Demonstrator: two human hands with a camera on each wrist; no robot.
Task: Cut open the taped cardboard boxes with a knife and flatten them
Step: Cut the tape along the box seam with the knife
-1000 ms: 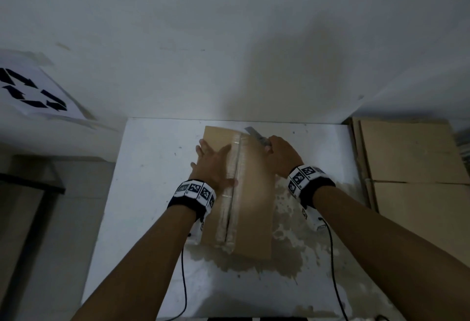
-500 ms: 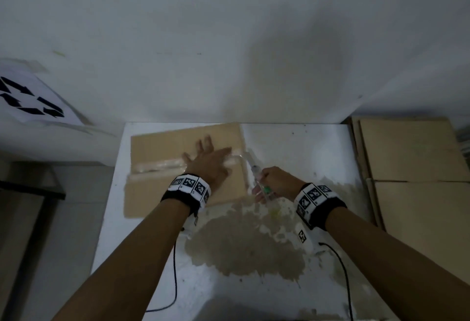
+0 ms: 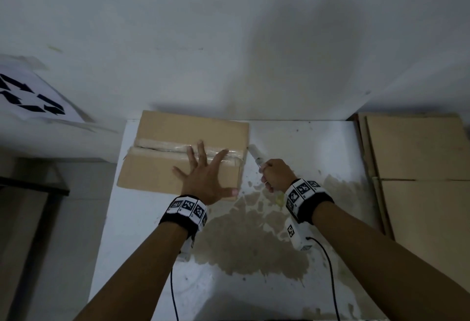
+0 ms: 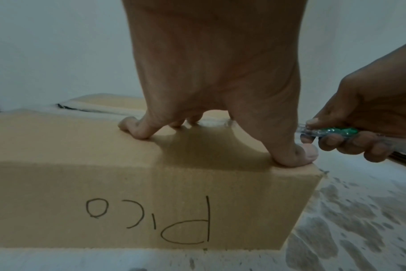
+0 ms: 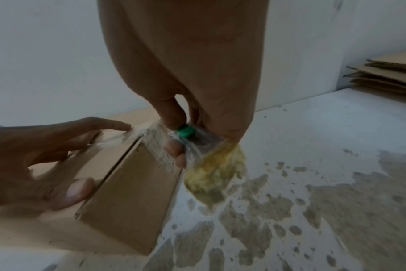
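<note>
A brown cardboard box (image 3: pixel 162 168) lies at the back left of the white table (image 3: pixel 142 219), its top seam sealed with clear tape (image 3: pixel 165 146). "Pico" is handwritten on its near side (image 4: pixel 151 216). My left hand (image 3: pixel 206 178) presses flat on the box top with fingers spread, thumb at the near right corner (image 4: pixel 297 155). My right hand (image 3: pixel 276 174) grips a utility knife (image 3: pixel 255 158) with a clear and green handle (image 4: pixel 341 132). Its tip sits at the right end of the taped seam (image 5: pixel 155 144).
Flattened cardboard sheets (image 3: pixel 419 168) are stacked along the table's right side. A large brownish worn patch (image 3: pixel 249 247) covers the table's middle. The white wall (image 3: pixel 229 41) stands right behind the box. A recycling sign (image 3: pixel 28 97) hangs at the left.
The box has been turned a quarter turn, so its taped seam now runs left to right. My right hand with the knife has moved to the seam's right end.
</note>
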